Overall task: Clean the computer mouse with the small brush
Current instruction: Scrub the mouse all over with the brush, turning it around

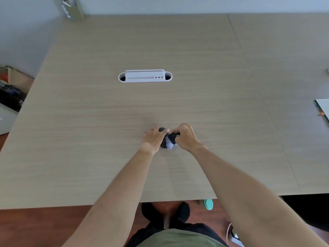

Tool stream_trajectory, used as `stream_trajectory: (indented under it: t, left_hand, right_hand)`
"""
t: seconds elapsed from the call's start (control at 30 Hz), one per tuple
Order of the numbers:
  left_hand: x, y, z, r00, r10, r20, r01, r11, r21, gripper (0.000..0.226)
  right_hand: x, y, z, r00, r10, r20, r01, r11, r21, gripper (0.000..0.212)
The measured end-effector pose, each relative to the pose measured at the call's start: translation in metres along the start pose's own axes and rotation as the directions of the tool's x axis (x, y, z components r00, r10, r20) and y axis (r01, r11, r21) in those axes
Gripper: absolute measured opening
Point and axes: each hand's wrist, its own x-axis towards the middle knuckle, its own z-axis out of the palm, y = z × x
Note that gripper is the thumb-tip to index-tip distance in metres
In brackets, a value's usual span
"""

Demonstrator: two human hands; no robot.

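Observation:
A black computer mouse [162, 130] lies on the light wooden desk [106, 113], mostly covered by my hands. My left hand [153, 139] grips its left side and holds it down. My right hand [186, 138] is closed around a small brush [171, 139] with a black body and pale bristles. The bristles rest against the near right part of the mouse. Only the mouse's far end and a dark patch of its near end show between my hands.
A white cable-port cover [145, 76] is set into the desk's middle. A flat pale device [323, 107] lies at the right edge. Boxes and dark clutter [12, 90] stand left of the desk. A teal-capped bottle [207, 204] is on the floor near my feet.

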Motion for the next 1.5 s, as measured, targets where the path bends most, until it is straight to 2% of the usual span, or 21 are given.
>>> stream_trajectory:
  t: [0.1, 0.23, 0.33, 0.43, 0.5, 0.57, 0.63, 0.7, 0.8, 0.87, 0.93, 1.0, 1.1, 1.13, 1.2, 1.27, 1.3, 1.4, 1.47, 1.5]
  left_hand:
    - [0.001, 0.002, -0.001, 1.0, -0.014, 0.004, 0.014, 1.0, -0.027, 0.074]
    - [-0.001, 0.002, -0.002, 0.999, -0.032, -0.018, 0.031, 0.996, -0.089, 0.068]
    - [-0.001, 0.002, -0.002, 0.998, -0.048, -0.04, 0.041, 0.986, -0.164, 0.058]
    - [-0.001, 0.002, -0.001, 0.996, -0.076, -0.049, 0.064, 0.976, -0.209, 0.051]
    - [-0.002, 0.0, -0.001, 0.995, -0.085, -0.053, 0.071, 0.973, -0.219, 0.052]
    - [-0.003, -0.002, -0.002, 0.995, -0.089, -0.049, 0.075, 0.97, -0.232, 0.052]
    - [-0.005, -0.002, -0.005, 0.995, -0.097, -0.029, 0.086, 0.962, -0.258, 0.043]
    - [-0.005, -0.002, -0.008, 0.993, -0.114, -0.008, 0.107, 0.953, -0.284, 0.035]
    - [-0.006, -0.002, -0.01, 0.991, -0.13, 0.024, 0.131, 0.944, -0.302, 0.044]
    - [-0.007, -0.001, -0.009, 0.991, -0.133, 0.033, 0.137, 0.944, -0.299, 0.047]
    - [-0.007, 0.0, -0.008, 0.99, -0.138, 0.025, 0.139, 0.946, -0.292, 0.046]
    - [-0.008, 0.0, -0.009, 0.989, -0.146, 0.015, 0.144, 0.947, -0.287, 0.037]
    - [-0.007, -0.002, -0.011, 0.988, -0.149, 0.039, 0.154, 0.945, -0.289, 0.035]
    - [-0.006, -0.003, -0.011, 0.988, -0.145, 0.047, 0.152, 0.946, -0.285, 0.041]
    - [-0.003, -0.003, -0.009, 0.989, -0.133, 0.063, 0.146, 0.949, -0.28, 0.052]
    - [-0.002, -0.003, -0.008, 0.989, -0.131, 0.067, 0.145, 0.948, -0.285, 0.052]
    - [-0.002, -0.003, -0.007, 0.989, -0.131, 0.066, 0.145, 0.946, -0.289, 0.051]
    - [-0.001, -0.003, -0.008, 0.99, -0.127, 0.058, 0.138, 0.944, -0.3, 0.046]
    - [0.0, -0.004, -0.008, 0.99, -0.129, 0.055, 0.139, 0.942, -0.306, 0.041]
    - [0.0, -0.003, -0.008, 0.989, -0.135, 0.061, 0.148, 0.939, -0.311, 0.041]
  right_hand:
    - [0.001, 0.007, -0.002, 0.996, 0.069, -0.061, -0.071, 0.997, -0.026, 0.019]
    - [-0.008, 0.009, -0.005, 0.998, -0.017, -0.058, 0.02, 0.997, 0.068, 0.031]
    - [-0.017, 0.01, 0.002, 0.999, -0.042, -0.022, 0.044, 0.997, 0.067, 0.033]
    - [-0.019, 0.018, 0.007, 0.985, 0.075, -0.158, -0.065, 0.995, 0.072, 0.025]
    - [-0.02, 0.018, 0.007, 0.97, 0.1, -0.223, -0.078, 0.992, 0.103, 0.028]
    - [-0.02, 0.011, 0.008, 0.986, 0.017, -0.168, 0.0, 0.995, 0.102, 0.032]
    - [-0.019, 0.005, 0.011, 0.997, -0.059, -0.055, 0.063, 0.995, 0.078, 0.033]
    - [-0.019, 0.0, 0.013, 0.998, -0.061, -0.029, 0.063, 0.996, 0.064, 0.027]
    - [-0.019, -0.006, 0.006, 0.987, 0.026, -0.157, -0.017, 0.998, 0.054, 0.028]
    - [-0.018, -0.008, 0.001, 0.98, 0.043, -0.196, -0.033, 0.998, 0.052, 0.023]
    - [-0.015, -0.01, 0.001, 0.989, -0.036, -0.14, 0.042, 0.998, 0.04, 0.018]
    - [-0.013, -0.012, 0.005, 0.991, -0.13, 0.003, 0.13, 0.991, 0.01, 0.027]
    - [-0.009, -0.014, 0.003, 0.978, -0.161, 0.132, 0.168, 0.985, -0.039, 0.027]
    - [-0.008, -0.013, 0.002, 0.982, -0.146, 0.115, 0.156, 0.985, -0.078, 0.023]
    - [-0.005, -0.009, -0.006, 0.996, -0.08, -0.034, 0.073, 0.981, -0.18, 0.015]
    - [-0.003, -0.007, -0.013, 0.985, 0.004, -0.174, -0.03, 0.989, -0.146, 0.015]
    - [-0.004, -0.008, -0.016, 0.985, 0.003, -0.175, -0.019, 0.996, -0.092, 0.016]
    - [-0.006, -0.01, -0.012, 0.991, -0.13, 0.032, 0.131, 0.989, -0.061, 0.025]
    - [-0.007, -0.007, -0.008, 0.986, -0.111, 0.128, 0.124, 0.987, -0.1, 0.026]
    - [-0.008, -0.005, -0.008, 0.99, -0.076, 0.12, 0.088, 0.991, -0.105, 0.023]
